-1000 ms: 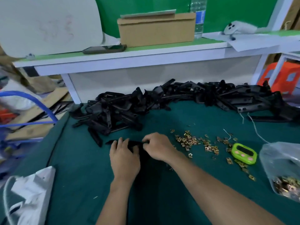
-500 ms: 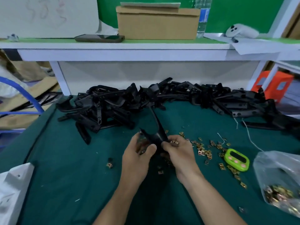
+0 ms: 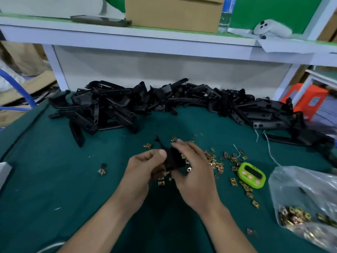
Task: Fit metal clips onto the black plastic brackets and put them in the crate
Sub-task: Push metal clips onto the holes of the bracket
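Note:
My left hand (image 3: 144, 168) and my right hand (image 3: 194, 172) together hold one black plastic bracket (image 3: 172, 157) just above the green cloth, near the table's middle. The left thumb and fingers curl round its left side; the right fingers wrap its right side. One thin end of the bracket sticks up and away from me. Loose brass-coloured metal clips (image 3: 216, 162) lie scattered on the cloth right of my hands. A long pile of black brackets (image 3: 164, 105) runs along the back of the table. No crate is in view.
A green timer (image 3: 251, 175) sits right of the clips. A clear bag of clips (image 3: 306, 203) lies at the right edge. One stray clip (image 3: 101, 171) lies left of my hands. A white shelf (image 3: 164, 36) with a cardboard box (image 3: 173, 11) stands behind.
I lifted the bracket off the cloth, where both hands pressed it flat a second ago. It has since turned in my hands, its long end dropping lower.

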Tool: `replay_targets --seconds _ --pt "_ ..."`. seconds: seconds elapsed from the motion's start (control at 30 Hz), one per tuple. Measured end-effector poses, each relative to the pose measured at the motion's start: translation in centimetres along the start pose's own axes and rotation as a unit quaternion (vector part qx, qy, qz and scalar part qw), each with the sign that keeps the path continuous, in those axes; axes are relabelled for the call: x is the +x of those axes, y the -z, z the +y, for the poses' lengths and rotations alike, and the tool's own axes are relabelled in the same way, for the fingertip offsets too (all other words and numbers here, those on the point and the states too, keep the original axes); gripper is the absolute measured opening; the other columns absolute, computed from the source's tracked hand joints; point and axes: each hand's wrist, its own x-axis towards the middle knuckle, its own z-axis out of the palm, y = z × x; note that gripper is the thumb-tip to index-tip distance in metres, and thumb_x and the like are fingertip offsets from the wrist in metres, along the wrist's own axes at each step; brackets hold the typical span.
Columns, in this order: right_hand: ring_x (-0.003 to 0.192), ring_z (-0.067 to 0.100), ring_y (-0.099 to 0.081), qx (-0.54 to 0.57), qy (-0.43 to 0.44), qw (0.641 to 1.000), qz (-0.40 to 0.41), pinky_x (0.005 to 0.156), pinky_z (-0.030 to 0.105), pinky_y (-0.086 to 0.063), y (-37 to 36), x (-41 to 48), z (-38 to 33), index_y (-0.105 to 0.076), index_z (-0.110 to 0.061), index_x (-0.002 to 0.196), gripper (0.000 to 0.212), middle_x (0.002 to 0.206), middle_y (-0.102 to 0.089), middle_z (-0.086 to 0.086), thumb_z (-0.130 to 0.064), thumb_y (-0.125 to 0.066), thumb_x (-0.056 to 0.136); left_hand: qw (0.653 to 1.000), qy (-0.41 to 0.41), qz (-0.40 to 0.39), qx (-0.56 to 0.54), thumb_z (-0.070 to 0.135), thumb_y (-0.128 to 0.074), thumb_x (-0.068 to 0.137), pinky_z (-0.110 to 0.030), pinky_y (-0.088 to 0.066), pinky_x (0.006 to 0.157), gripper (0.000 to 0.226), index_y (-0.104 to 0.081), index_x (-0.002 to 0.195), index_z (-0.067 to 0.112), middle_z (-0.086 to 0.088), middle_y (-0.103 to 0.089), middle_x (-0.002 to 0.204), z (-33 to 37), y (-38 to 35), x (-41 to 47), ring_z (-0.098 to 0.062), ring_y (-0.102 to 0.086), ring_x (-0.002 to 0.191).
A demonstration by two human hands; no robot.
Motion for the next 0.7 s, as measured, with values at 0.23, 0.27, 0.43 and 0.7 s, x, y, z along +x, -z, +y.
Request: replay_targets --seconds 0.23,0.27,0.43,0.7 --pt "0.097 0.006 -0.067 0.102 -0.051 0.965 0.234 0.082 0.015 -0.049 3.5 0.7 -0.3 -0.058 -0.039 0.121 0.034 0.103 -0.069 -0.019 -0.027 -0.068 0.091 0.99 -0.089 0.063 0.092 0.042 -0.082 0.071 -0.02 -0.056 0.082 0.061 -0.065 0.129 0.039 0.005 -0.077 0.11 0.1 0.9 0.4 -0.008 -0.071 0.101" --pt "0.092 0.01 -0.069 0.139 -0.078 0.951 0.265 0.08 0.022 -0.051 4.1 0.9 -0.1 -0.056 -0.038 0.115 0.027 0.098 -0.07 -0.013 -0.03 -0.066 0.091 0.985 -0.085 0.071 0.133 0.042 -0.082 0.071 -0.024 -0.055 0.086 0.06 -0.064 0.129 0.042 0.011 -0.076 0.111 -0.1 1.0 0.5 -0.006 -0.07 0.103" --pt "0.063 0.025 -0.064 0.417 -0.303 0.851 0.095 0.057 0.032 -0.053 4.8 1.5 1.7 -0.058 -0.014 0.096 0.005 0.074 -0.066 0.012 -0.012 -0.058 0.1 0.979 -0.071 0.056 0.181 0.058 -0.074 0.074 -0.025 -0.048 0.09 0.052 -0.065 0.124 0.05 0.018 -0.074 0.113 -0.3 0.8 0.4 0.001 -0.067 0.108" --pt "0.057 0.015 -0.066 0.124 -0.297 0.93 -0.176 0.053 0.027 -0.053 3.3 0.6 0.6 -0.04 -0.053 0.138 0.063 0.08 -0.074 0.002 -0.025 -0.07 0.09 0.977 0.006 -0.025 0.211 0.017 -0.075 0.09 -0.019 -0.052 0.063 0.014 -0.081 0.081 0.025 -0.005 -0.076 0.076 0.1 -0.1 0.1 -0.009 -0.067 0.067"
